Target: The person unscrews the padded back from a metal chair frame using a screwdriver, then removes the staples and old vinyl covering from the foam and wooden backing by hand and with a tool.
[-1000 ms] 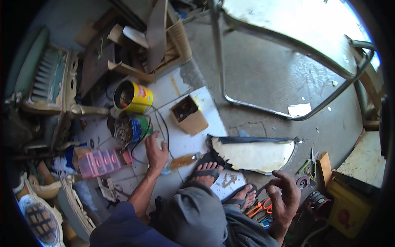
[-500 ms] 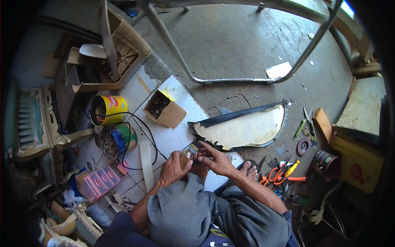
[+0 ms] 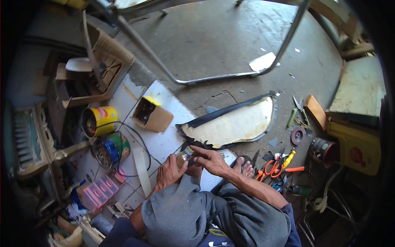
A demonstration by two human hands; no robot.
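Above my knee, my left hand [image 3: 168, 172] is wrapped round a small, glossy, amber-brown round object [image 3: 181, 158]; its exact kind I cannot make out. My right hand [image 3: 212, 161] meets it from the right, its index finger reaching over the far edge and its fingertips close together at the object's side. Part of the object is hidden by both hands. Just beyond them lies a curved cushion-like panel [image 3: 232, 125], cream-coloured, with torn black edging.
An open cardboard box [image 3: 160, 119] holds dark small parts. To its left are a yellow can [image 3: 106, 116], a can of nails [image 3: 123, 146] and a pink clear organizer [image 3: 98, 191]. Orange-handled scissors [image 3: 269, 168] lie right, below a tape roll [image 3: 298, 135]. A metal frame [image 3: 218, 78] stands beyond.
The surroundings have shifted left in view. My right fingers, earlier more spread with the index finger raised, have come in over the object, which my left hand still holds.
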